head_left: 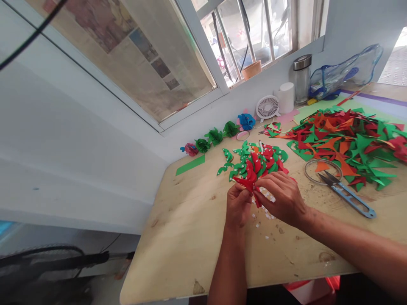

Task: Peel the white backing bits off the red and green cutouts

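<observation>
A folded red paper cut-out (246, 183) is pinched between my two hands above the wooden table. My left hand (238, 206) grips it from the left with closed fingers. From the right, my right hand (281, 197) holds the same piece between thumb and fingers. Just beyond lies a pile of red and green paper cut-outs (262, 160), many bearing small white squares. Beneath my hands, loose white squares (267, 212) are scattered on the table. Blue-handled thread snips (352, 197) rest to the right, their blades over a ring of tape (323, 171).
A heap of red, orange and green paper scraps (346, 140) covers the right side of the table (178, 241). Along the wall stand several folded paper shapes (214, 136), a small white fan (267, 107) and a glass bottle (302, 80). A green strip (190, 165) lies at the back left.
</observation>
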`<state>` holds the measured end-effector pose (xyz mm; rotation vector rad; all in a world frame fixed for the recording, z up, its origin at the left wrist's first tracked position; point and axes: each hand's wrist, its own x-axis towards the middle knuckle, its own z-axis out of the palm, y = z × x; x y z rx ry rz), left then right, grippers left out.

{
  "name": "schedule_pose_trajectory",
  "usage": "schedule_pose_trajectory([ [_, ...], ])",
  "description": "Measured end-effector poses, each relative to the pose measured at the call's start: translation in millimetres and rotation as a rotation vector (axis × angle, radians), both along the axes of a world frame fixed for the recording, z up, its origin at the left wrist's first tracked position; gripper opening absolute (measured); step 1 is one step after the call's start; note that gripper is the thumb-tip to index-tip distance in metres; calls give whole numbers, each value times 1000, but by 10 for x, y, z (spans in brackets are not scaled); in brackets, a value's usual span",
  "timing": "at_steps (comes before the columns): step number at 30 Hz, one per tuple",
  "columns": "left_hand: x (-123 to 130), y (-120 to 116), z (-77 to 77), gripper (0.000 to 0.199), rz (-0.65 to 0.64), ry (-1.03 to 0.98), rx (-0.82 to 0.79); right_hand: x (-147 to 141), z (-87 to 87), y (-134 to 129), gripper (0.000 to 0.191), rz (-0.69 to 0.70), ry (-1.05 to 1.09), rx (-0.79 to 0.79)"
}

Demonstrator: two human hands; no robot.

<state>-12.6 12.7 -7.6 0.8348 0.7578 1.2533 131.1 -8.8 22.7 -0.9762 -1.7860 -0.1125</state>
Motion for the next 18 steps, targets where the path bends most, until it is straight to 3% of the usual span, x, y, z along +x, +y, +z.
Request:
schedule_pose_trajectory([
  [12,15,-1,5,28,-13,0,13,-2,3,7,15,7,-35,-15],
  [18,8,29,-21,26,-16,-40,18,-12,-2,8,14,134,96,-113],
])
